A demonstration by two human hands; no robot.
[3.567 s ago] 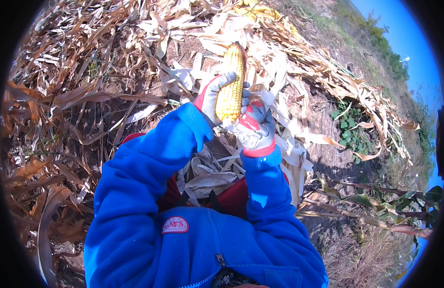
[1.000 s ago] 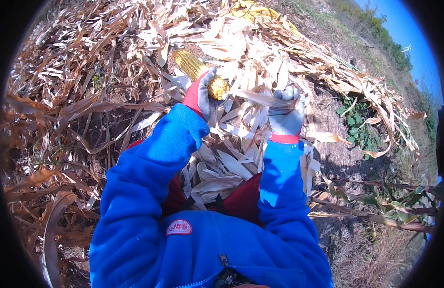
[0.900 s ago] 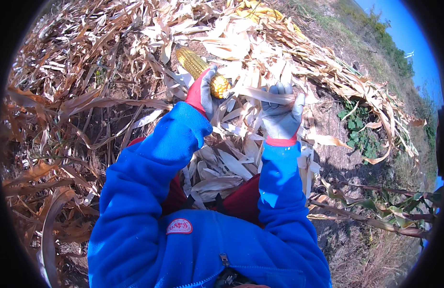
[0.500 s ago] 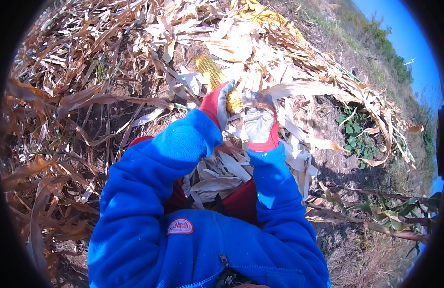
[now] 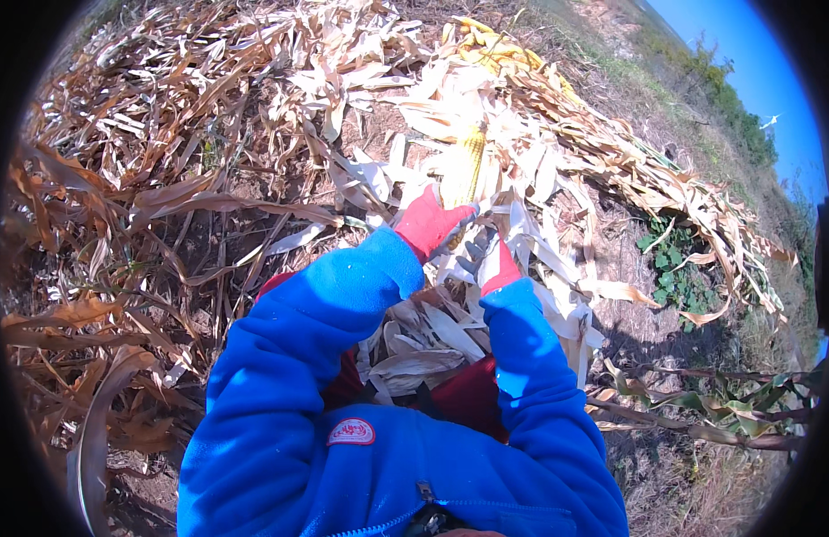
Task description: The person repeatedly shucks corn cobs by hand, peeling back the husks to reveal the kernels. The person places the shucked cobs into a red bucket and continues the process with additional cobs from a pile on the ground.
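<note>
A yellow corn cob [image 5: 471, 162] stands out lengthwise from my left hand [image 5: 434, 221], in a red-and-grey glove whose fingers wrap round its lower end. My right hand [image 5: 491, 258], gloved alike, is just below and to the right, close against my left one, with fingers bent near the cob's base; what they grip is hidden. Dry pale husks [image 5: 432, 345] lie beneath both hands, between my red-clad legs.
Yellow cobs [image 5: 495, 49] are heaped beyond the hands, beside a long band of dry stalks and leaves [image 5: 647, 179]. Brown dry leaves [image 5: 110, 295] cover the left side. A green plant [image 5: 674, 282] and leafy stalks [image 5: 737, 412] are at the right, with grassy ground beyond.
The cob has swung from a leftward slant to pointing away from me, further right. My right hand has moved left against my left hand; the husk strip it held no longer shows in it.
</note>
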